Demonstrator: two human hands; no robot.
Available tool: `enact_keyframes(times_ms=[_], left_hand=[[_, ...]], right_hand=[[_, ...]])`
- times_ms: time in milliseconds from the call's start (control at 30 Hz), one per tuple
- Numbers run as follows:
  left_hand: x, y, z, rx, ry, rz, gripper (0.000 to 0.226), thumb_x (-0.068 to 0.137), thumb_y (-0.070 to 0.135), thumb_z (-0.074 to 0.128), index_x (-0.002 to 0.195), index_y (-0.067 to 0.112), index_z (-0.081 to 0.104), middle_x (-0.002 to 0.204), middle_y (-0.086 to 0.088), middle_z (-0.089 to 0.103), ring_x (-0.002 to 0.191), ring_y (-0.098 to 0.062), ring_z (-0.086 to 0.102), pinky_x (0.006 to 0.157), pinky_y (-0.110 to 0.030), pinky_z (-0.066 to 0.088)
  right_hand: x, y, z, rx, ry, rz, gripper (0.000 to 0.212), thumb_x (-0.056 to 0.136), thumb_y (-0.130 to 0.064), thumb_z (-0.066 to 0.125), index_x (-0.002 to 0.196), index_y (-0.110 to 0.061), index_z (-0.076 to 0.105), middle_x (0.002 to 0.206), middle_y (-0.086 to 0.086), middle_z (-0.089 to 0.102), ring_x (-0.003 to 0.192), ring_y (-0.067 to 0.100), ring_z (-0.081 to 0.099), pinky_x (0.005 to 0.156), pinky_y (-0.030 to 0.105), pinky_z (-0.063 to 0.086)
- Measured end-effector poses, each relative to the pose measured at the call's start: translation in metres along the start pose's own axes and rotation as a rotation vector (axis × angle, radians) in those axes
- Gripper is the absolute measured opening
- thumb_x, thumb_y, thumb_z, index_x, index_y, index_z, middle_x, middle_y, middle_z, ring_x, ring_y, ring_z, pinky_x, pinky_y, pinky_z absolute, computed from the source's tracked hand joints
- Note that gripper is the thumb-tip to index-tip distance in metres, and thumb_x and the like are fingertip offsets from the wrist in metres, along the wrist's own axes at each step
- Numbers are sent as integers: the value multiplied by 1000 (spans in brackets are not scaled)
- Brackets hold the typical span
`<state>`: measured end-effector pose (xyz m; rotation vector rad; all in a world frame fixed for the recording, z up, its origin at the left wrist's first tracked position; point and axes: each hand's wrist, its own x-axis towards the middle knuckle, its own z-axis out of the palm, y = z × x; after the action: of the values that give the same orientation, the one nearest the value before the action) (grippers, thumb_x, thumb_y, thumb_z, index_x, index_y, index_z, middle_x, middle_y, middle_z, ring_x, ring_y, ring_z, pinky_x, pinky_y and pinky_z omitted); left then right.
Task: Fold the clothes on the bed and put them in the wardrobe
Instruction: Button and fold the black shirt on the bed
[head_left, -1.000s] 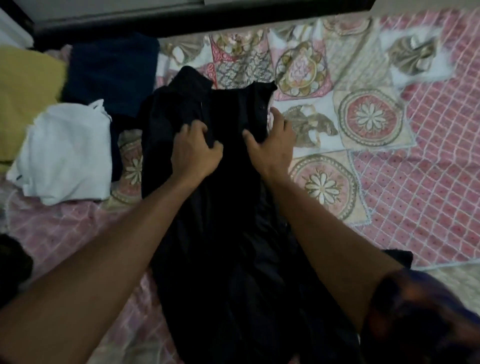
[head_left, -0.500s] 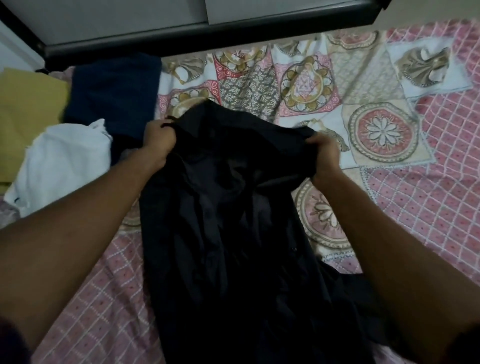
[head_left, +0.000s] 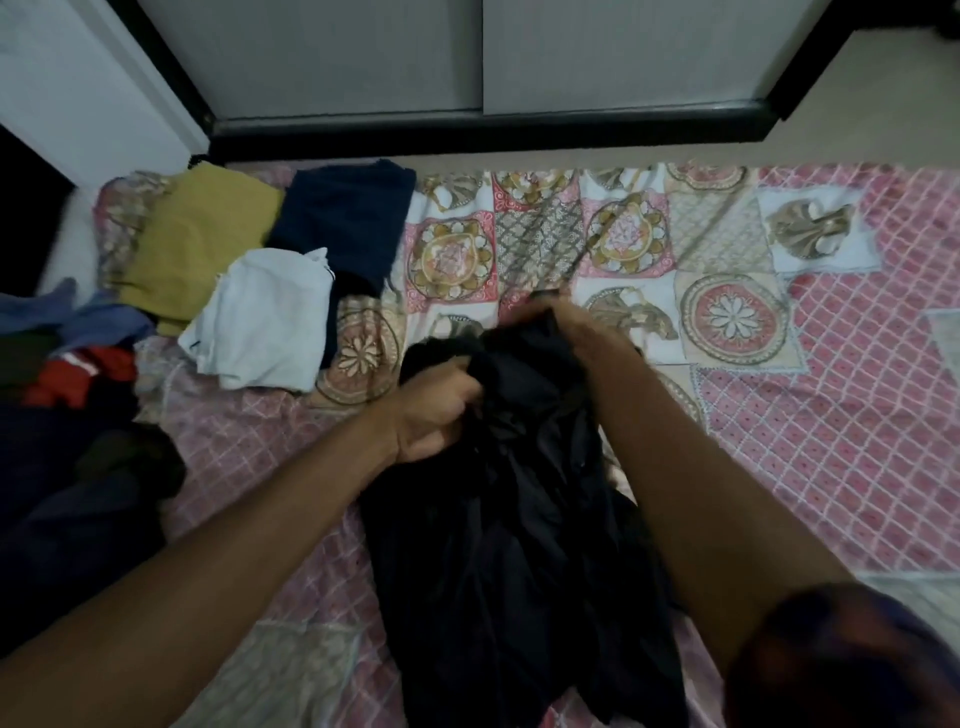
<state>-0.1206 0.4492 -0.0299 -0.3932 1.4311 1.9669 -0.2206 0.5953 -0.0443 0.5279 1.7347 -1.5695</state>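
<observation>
A black garment (head_left: 498, 545) hangs bunched in front of me over the bed (head_left: 831, 415), its lower part trailing toward me. My left hand (head_left: 436, 410) grips its upper left part in a fist. My right hand (head_left: 576, 325) holds the top edge a little farther away; the fingers are partly hidden by cloth and motion blur. Folded clothes lie at the left of the bed: a white piece (head_left: 265, 322), a mustard-yellow piece (head_left: 197, 249) and a dark navy piece (head_left: 348, 218). The wardrobe (head_left: 478, 57) with grey sliding doors stands beyond the bed.
A heap of unfolded clothes, red (head_left: 72, 379), blue (head_left: 78, 312) and dark (head_left: 78, 493), lies at the left edge. The bedspread is pink lattice with patterned patches. A strip of floor (head_left: 857, 104) separates the bed from the wardrobe. A white wall (head_left: 67, 88) is at the far left.
My hands were pressing the garment flat, then lifted it spread by its top corners. Now they have come together, bunching the top. The view has tilted up toward the wardrobe.
</observation>
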Motion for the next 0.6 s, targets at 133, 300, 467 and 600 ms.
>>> enact_keyframes(times_ms=[133, 300, 467, 600], left_hand=[[-33, 20, -20, 221, -156, 171, 41, 66, -9, 51, 93, 12, 73, 98, -13, 69, 92, -32, 60, 76, -35, 47], [-73, 96, -61, 949, 125, 657, 85, 61, 21, 70, 135, 54, 39, 141, 4, 45, 134, -12, 43, 93, -17, 43], [-107, 115, -40, 1017, -99, 275, 39, 55, 26, 76, 93, 28, 66, 75, -3, 67, 63, -17, 62, 61, -35, 48], [-135, 112, -17, 1040, 139, 467, 12, 68, 32, 72, 59, 34, 64, 54, 16, 59, 52, 3, 52, 56, -24, 40]], right_hand=[[-41, -16, 15, -700, -16, -293, 21, 99, 0, 46, 97, -9, 65, 97, 9, 65, 87, 24, 58, 65, 25, 44], [-111, -80, 45, -1169, -385, -591, 28, 88, 6, 50, 100, -9, 72, 87, -3, 64, 76, 8, 55, 73, 26, 43], [-172, -129, 45, -1183, -372, -754, 15, 84, -8, 75, 91, -21, 75, 83, -8, 72, 72, 4, 64, 76, 25, 49], [-205, -140, 17, -1171, -302, -792, 41, 76, -9, 83, 111, -30, 74, 97, -12, 73, 82, -2, 65, 80, 14, 49]])
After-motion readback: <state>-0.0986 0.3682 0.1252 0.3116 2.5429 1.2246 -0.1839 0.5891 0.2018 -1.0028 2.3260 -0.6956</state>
